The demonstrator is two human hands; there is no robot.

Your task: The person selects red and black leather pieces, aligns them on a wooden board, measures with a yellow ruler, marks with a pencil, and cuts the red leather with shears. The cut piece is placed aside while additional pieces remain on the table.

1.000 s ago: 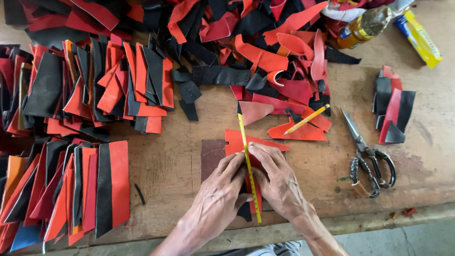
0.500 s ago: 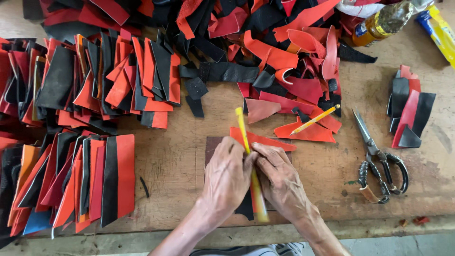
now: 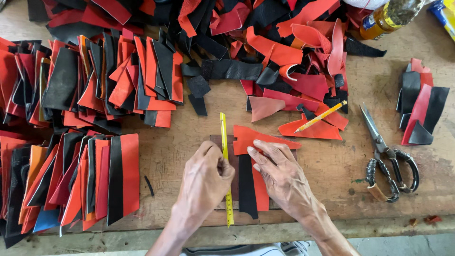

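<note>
- Across the upper frame and left side, stacked red and black leather pieces (image 3: 118,80) cover the wooden worktop (image 3: 332,170).
- At lower centre, the left hand (image 3: 204,178) curls closed around a yellow ruler (image 3: 225,161).
- Just right of it, the right hand (image 3: 279,175) presses flat, fingers extended, on a red and black strip (image 3: 249,189).
- At right lie scissors (image 3: 386,159); a yellow pencil (image 3: 321,116) sits above.

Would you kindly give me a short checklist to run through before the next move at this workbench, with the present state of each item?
1. Left hand on the yellow ruler: ok, it rests on it.
2. Right hand on the red piece: ok, fingers lie flat on it.
3. Ruler lies along the black strip: cannot tell, the hands hide the edges.
4. Pencil within sight: ok, it lies on red scraps, apart from both hands.
5. Scissors clear of the hands: ok, on the bench to the right.
</note>
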